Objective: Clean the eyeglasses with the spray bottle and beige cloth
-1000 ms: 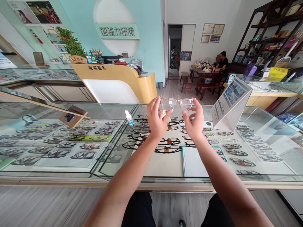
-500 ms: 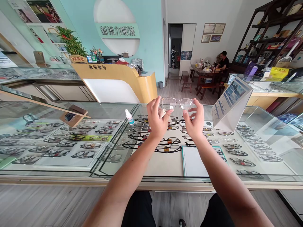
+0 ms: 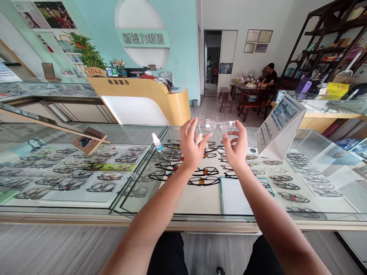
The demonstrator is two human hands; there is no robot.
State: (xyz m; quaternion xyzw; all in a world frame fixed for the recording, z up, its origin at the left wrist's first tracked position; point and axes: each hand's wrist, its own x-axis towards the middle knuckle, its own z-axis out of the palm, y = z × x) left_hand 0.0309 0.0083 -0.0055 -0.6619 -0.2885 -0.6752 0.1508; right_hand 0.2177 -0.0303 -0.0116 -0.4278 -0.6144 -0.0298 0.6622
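A pair of clear-framed eyeglasses [image 3: 207, 126] is held up above the glass display case, lenses facing me. My left hand [image 3: 192, 144] is closed on its left side, fingers curled at the frame's edge. A bit of pale cloth [image 3: 198, 138] shows between that hand's thumb and fingers. On the opposite side, my right hand [image 3: 236, 147] pinches the frame near the hinge. Under the glass below both hands lie rows of eyeglasses [image 3: 204, 180], mostly dark-rimmed. A small white spray bottle [image 3: 157, 142] with a blue label stands on the glass to the left of my hands.
A tent-shaped display card [image 3: 279, 126] stands on the case at right. At left a wooden stand [image 3: 89, 140] rests on the glass. A white sheet with a teal edge [image 3: 236, 195] lies near the front. Beyond are a cashier counter [image 3: 137, 89] and a seated person [image 3: 270, 74].
The eyeglasses have shifted slightly right and tilted a little, with my left hand moving slightly right as well. Both hands keep their hold.
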